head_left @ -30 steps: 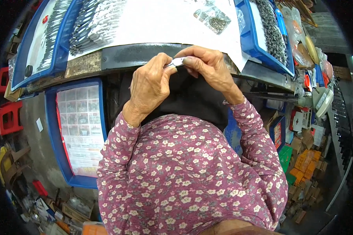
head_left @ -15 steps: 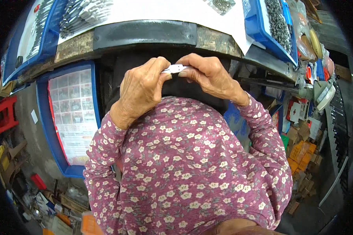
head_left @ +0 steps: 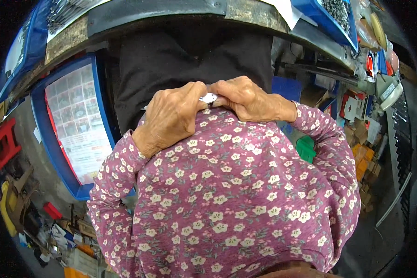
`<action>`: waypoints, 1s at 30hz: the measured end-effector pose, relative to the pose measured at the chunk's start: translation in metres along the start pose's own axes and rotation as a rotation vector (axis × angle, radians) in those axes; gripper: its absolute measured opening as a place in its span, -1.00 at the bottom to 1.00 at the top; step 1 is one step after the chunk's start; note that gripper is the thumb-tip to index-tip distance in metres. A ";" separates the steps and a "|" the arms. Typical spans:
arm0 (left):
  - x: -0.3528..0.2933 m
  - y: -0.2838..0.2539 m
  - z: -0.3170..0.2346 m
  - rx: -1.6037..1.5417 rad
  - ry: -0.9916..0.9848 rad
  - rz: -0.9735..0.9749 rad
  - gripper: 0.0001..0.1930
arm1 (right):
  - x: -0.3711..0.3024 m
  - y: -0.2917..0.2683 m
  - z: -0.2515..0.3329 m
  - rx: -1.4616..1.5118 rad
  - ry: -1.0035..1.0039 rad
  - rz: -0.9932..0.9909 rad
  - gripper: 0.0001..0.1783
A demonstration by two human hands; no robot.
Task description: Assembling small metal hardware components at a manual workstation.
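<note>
One small silvery piece [head_left: 209,97] sits pinched by left hand [head_left: 173,112] at nine o'clock, right hand [head_left: 249,99] at three. Keep both ends level and supported.

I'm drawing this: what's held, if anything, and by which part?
A small whitish piece; left hand and right hand pinch it on either side of its visible part.

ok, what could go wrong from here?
1. Drop: the left grip and right grip pinch the small white piece away from the bench; a slip could send it onto the dark cloth or floor.
2. Snag: it sits close to the floral shirt, so fabric might catch.
3. Missed fault: fingers cover much of it, so a defect could go unseen from this view.
</note>
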State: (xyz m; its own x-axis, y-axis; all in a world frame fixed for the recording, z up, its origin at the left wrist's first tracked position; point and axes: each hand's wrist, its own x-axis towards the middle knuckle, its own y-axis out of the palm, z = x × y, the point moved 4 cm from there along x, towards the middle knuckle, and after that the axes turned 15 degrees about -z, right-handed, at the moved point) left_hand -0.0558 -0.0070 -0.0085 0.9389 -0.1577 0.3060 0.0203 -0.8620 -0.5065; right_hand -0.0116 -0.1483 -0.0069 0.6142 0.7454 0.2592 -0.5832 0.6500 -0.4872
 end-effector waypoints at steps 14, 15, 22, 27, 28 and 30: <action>-0.006 0.008 -0.004 0.051 0.035 -0.004 -0.82 | -0.010 0.010 -0.003 -0.024 -0.050 -0.042 -0.86; -0.007 0.009 -0.003 0.050 0.022 0.008 -0.81 | -0.012 0.011 -0.005 -0.013 -0.029 -0.038 -0.86; -0.009 0.013 -0.002 0.038 0.045 -0.016 -0.77 | -0.013 0.011 -0.009 0.058 -0.031 -0.034 -0.87; -0.010 0.015 -0.002 0.036 0.045 -0.022 -0.78 | -0.019 0.013 -0.004 -0.024 -0.003 -0.109 -0.87; -0.011 0.015 -0.001 0.024 0.043 -0.037 -0.79 | -0.019 0.013 -0.004 -0.030 0.003 -0.105 -0.88; -0.012 0.016 0.000 0.026 0.050 -0.032 -0.80 | -0.019 0.013 -0.007 -0.021 -0.004 -0.078 -0.88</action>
State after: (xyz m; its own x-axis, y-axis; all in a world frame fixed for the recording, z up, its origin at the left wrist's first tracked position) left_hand -0.0667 -0.0192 -0.0206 0.9193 -0.1549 0.3619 0.0592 -0.8544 -0.5162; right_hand -0.0271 -0.1548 -0.0243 0.6552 0.6934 0.2999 -0.5223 0.7026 -0.4833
